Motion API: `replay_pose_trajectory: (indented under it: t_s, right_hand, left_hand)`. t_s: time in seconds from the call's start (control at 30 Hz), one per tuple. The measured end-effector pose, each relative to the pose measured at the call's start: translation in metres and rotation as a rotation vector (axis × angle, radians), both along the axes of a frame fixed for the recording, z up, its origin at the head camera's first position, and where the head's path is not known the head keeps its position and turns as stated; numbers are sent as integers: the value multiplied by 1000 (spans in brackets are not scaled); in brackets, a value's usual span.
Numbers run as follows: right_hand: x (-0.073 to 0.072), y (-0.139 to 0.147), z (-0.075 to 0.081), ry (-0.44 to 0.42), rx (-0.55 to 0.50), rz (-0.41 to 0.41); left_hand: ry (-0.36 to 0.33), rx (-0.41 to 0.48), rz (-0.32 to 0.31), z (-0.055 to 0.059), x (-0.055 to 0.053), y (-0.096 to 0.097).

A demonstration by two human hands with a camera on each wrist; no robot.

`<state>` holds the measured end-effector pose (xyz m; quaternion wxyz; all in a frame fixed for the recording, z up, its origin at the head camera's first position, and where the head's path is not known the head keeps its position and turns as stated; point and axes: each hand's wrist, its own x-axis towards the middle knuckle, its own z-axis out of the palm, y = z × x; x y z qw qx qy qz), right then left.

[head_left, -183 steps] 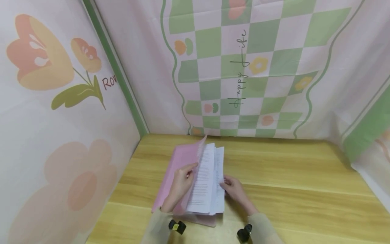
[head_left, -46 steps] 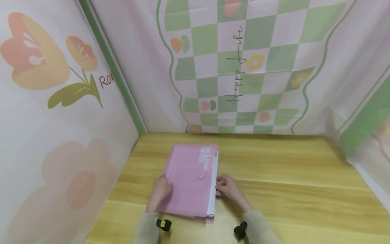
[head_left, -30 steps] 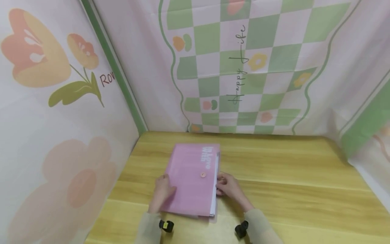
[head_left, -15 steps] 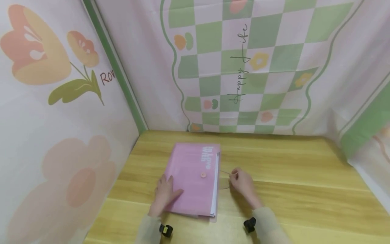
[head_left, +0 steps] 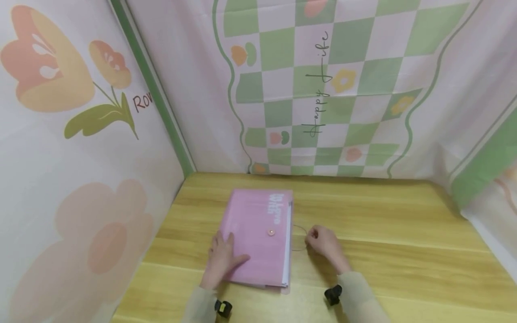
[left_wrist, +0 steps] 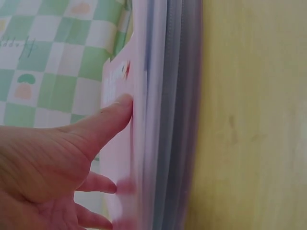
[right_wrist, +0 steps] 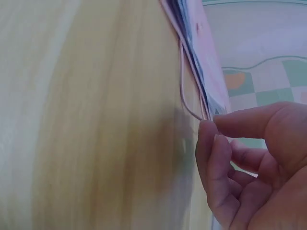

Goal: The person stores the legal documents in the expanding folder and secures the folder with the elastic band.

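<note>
A pink document folder (head_left: 254,224) lies on the table with its cover down over white sheets (head_left: 287,251), whose edges show along the right side. White lettering and a round button (head_left: 271,232) are on the cover. My left hand (head_left: 221,260) rests on the folder's lower left part, fingers spread and thumb stretched over the cover. To the right, my right hand (head_left: 325,244) pinches a thin elastic cord (right_wrist: 182,81) between thumb and fingertips. The cord forms a loop out from the folder's right edge. In the left wrist view the layered pocket edges (left_wrist: 168,120) show.
The wooden table (head_left: 387,233) extends to the right of the folder. A checkered cloth (head_left: 311,89) hangs behind it, and a flower-printed cloth (head_left: 60,179) stands along the left. Small black cameras (head_left: 333,295) sit at both wrists.
Earlier the cover was lifted over the papers; it now lies down. My right hand has moved right from the folder's edge, drawing out the cord. My left hand has shifted onto the cover.
</note>
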<state>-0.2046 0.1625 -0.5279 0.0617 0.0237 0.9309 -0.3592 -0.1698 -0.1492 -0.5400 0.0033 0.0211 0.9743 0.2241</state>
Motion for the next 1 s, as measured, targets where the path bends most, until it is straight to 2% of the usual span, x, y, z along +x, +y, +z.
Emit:
replay_pose_trajectory:
  t_s: [0.23,0.47,0.77,0.87,1.0]
  right_hand:
    - [2,-3,9,33,-135,0]
    - [4,-4,14,84,-116,15]
    - [3,-8,18,135,-148,17]
    - [3,-8,18,158,-150,28]
    - [2,-8,16,176,-143,74]
  left_hand:
    - [22,-45,8,0,3,10]
    - [51,-102,-7,-4,6,21]
    - [75,-173,-51,-6,9,36]
    - [80,-206,-78,-8,10,42]
    - [110,-250,-153,-8,10,46]
